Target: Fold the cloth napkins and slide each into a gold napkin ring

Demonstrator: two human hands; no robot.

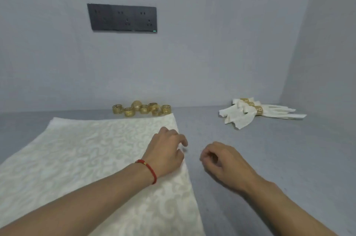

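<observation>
The right edge of the napkin [92, 151] was touched by the curled left hand [165, 151]; the right hand [221, 160] held nothing. The edge should be pinched evenly before folding.

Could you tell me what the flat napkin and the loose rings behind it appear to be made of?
The flat napkin looks like woven damask cloth, cream, with a faint swirl pattern and slight sheen. The loose napkin rings look like gold-coloured metal with pierced key-pattern bands; gilt plastic can't be ruled out.
</observation>
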